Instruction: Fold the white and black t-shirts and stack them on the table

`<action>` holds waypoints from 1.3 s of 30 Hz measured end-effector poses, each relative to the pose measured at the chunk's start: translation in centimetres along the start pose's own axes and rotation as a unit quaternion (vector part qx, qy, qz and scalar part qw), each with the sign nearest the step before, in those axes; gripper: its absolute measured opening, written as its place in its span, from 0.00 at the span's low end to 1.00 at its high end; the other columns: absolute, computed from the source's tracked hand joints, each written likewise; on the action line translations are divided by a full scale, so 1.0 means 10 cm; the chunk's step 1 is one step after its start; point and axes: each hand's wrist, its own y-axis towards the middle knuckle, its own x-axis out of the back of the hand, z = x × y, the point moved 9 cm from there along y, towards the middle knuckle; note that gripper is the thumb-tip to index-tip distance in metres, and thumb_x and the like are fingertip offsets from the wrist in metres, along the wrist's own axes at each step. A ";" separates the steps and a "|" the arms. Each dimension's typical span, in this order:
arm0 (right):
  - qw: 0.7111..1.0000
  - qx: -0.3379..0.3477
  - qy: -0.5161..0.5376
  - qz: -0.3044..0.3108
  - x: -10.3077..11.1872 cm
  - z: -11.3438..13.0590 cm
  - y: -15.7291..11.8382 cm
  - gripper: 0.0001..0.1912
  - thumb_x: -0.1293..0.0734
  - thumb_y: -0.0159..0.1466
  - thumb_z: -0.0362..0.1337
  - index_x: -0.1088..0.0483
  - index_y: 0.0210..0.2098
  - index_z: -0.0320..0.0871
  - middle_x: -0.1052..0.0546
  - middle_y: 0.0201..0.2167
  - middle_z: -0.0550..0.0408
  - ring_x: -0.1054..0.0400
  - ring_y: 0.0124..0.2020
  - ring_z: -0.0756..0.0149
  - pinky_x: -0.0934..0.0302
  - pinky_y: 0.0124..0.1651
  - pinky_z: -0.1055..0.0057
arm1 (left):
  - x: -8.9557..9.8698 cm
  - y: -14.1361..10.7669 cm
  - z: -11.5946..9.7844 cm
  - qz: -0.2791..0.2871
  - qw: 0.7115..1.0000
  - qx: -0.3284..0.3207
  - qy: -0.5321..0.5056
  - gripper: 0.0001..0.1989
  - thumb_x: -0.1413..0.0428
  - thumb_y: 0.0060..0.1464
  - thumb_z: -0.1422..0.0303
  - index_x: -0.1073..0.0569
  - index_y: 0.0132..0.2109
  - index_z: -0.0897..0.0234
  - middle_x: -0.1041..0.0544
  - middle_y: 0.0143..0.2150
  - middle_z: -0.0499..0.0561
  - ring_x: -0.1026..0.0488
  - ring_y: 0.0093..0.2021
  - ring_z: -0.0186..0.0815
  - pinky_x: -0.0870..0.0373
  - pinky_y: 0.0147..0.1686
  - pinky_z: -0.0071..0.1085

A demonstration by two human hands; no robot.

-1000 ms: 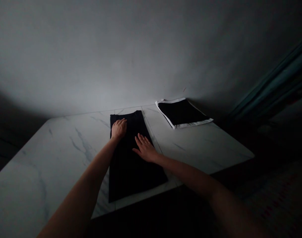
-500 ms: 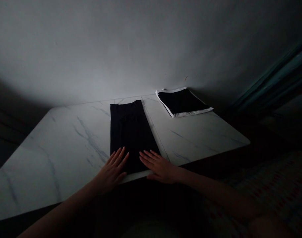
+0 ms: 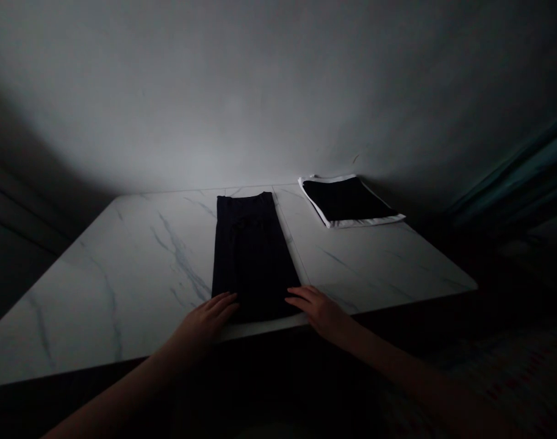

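A dark folded garment (image 3: 257, 256) lies lengthwise on the table, with a raised crease across its upper part. At its near left corner my left hand (image 3: 209, 320) has its fingers curled over the cloth, close together, and the thumb is out of sight. My right hand (image 3: 321, 311) closes on the near right corner with bent fingers; its thumb is hidden too. Both hands grip the edge nearest me, and the cloth still lies flat.
A black folded cloth (image 3: 349, 200) rests on white folded fabric (image 3: 365, 224) at the back right, near the wall (image 3: 214, 91). The marble-patterned table (image 3: 136, 274) has a seam running beside the garment. Teal fabric (image 3: 525, 164) hangs at the right. The light is dim.
My hands were spread flat on the garment; now they have drawn apart to its near corners and their fingers have curled in. The view has shifted slightly.
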 end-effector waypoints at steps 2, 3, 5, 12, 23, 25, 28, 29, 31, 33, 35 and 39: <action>1.000 0.004 0.014 -0.004 0.03 -0.02 0.07 0.31 0.43 0.57 0.18 0.28 0.55 0.45 0.27 0.56 0.46 0.34 0.58 0.61 0.36 0.60 0.60 | 0.04 0.06 0.03 -0.001 1.000 0.007 -0.002 0.28 0.50 0.57 0.78 0.32 0.64 0.58 0.30 0.65 0.57 0.36 0.66 0.46 0.31 0.60 0.45; 1.000 0.006 0.022 -0.012 0.05 -0.04 0.10 0.30 0.42 0.56 0.18 0.26 0.53 0.45 0.26 0.54 0.47 0.33 0.57 0.61 0.35 0.59 0.60 | 0.07 0.09 0.05 -0.010 1.000 0.011 -0.008 0.26 0.50 0.58 0.78 0.30 0.62 0.57 0.28 0.63 0.56 0.35 0.65 0.46 0.30 0.59 0.45; 0.999 0.011 0.038 -0.030 0.09 -0.09 0.16 0.28 0.40 0.54 0.19 0.25 0.48 0.45 0.24 0.50 0.48 0.31 0.54 0.60 0.35 0.57 0.59 | 0.13 0.13 0.10 -0.030 0.999 0.008 -0.035 0.22 0.50 0.59 0.77 0.25 0.57 0.56 0.24 0.59 0.55 0.32 0.62 0.44 0.30 0.59 0.44; 0.982 0.031 0.183 0.031 0.11 -0.24 0.32 0.20 0.38 0.54 0.23 0.28 0.43 0.46 0.24 0.56 0.50 0.37 0.63 0.56 0.52 0.68 0.46 | 0.32 0.23 0.24 0.005 0.963 -0.016 -0.268 0.14 0.48 0.59 0.72 0.22 0.49 0.54 0.23 0.57 0.51 0.34 0.65 0.42 0.51 0.69 0.55; 0.905 -0.138 0.321 -0.242 0.66 -1.28 1.88 0.15 0.39 0.67 0.43 0.29 0.48 0.43 0.20 0.46 0.49 0.27 0.49 0.58 0.34 0.54 0.62 | 0.72 1.27 1.63 -0.198 0.725 0.281 -0.597 0.30 0.37 0.45 0.47 0.24 0.48 0.64 0.19 0.42 0.54 0.22 0.44 0.46 0.23 0.42 0.37; 0.907 -0.165 0.274 -0.274 0.80 -1.50 2.32 0.15 0.40 0.68 0.40 0.28 0.49 0.43 0.20 0.47 0.48 0.27 0.50 0.58 0.34 0.54 0.62 | 0.87 1.65 1.95 -0.221 0.726 0.271 -0.592 0.30 0.37 0.44 0.47 0.24 0.46 0.65 0.18 0.42 0.55 0.22 0.44 0.46 0.23 0.42 0.37; 0.917 -0.261 0.159 -0.255 0.90 -1.85 2.87 0.14 0.40 0.69 0.36 0.28 0.50 0.42 0.20 0.48 0.47 0.27 0.50 0.60 0.34 0.52 0.67 | 0.97 2.11 2.52 -0.258 0.757 0.289 -0.526 0.25 0.40 0.51 0.50 0.24 0.46 0.67 0.18 0.39 0.55 0.21 0.42 0.44 0.23 0.40 0.37; 0.916 -0.293 0.126 -0.244 0.90 -1.96 3.01 0.13 0.40 0.69 0.36 0.27 0.49 0.41 0.20 0.48 0.46 0.27 0.50 0.60 0.35 0.51 0.68 | 0.97 2.21 2.71 -0.269 0.775 0.316 -0.477 0.23 0.42 0.54 0.52 0.24 0.46 0.67 0.18 0.38 0.54 0.21 0.42 0.44 0.23 0.40 0.37; 0.910 -0.336 0.087 -0.226 0.87 -2.12 3.19 0.12 0.39 0.70 0.36 0.27 0.48 0.40 0.21 0.48 0.43 0.26 0.50 0.57 0.35 0.50 0.67 | 0.93 2.35 3.06 -0.279 0.804 0.380 -0.363 0.17 0.46 0.58 0.59 0.24 0.46 0.68 0.18 0.38 0.55 0.22 0.44 0.44 0.24 0.42 0.37; 0.905 -0.365 0.057 -0.210 0.79 -2.24 3.28 0.12 0.38 0.70 0.38 0.26 0.47 0.40 0.20 0.46 0.42 0.26 0.49 0.55 0.35 0.48 0.66 | 0.86 2.41 3.29 -0.276 0.814 0.427 -0.279 0.13 0.46 0.58 0.64 0.24 0.45 0.68 0.18 0.40 0.58 0.22 0.46 0.47 0.26 0.45 0.40; 0.901 -0.392 0.003 -0.185 0.70 -2.32 3.29 0.13 0.39 0.71 0.41 0.26 0.48 0.43 0.20 0.46 0.43 0.25 0.48 0.54 0.34 0.46 0.65 | 0.76 2.42 3.41 -0.271 0.813 0.449 -0.251 0.12 0.46 0.58 0.66 0.24 0.45 0.68 0.19 0.43 0.63 0.23 0.49 0.51 0.28 0.48 0.45; 0.900 -0.397 -0.086 -0.156 0.58 -2.35 3.28 0.17 0.44 0.74 0.43 0.29 0.53 0.44 0.21 0.48 0.42 0.25 0.48 0.55 0.34 0.46 0.64 | 0.69 2.37 3.37 -0.238 0.833 0.484 -0.120 0.16 0.50 0.63 0.60 0.26 0.49 0.65 0.20 0.45 0.66 0.24 0.49 0.54 0.29 0.46 0.47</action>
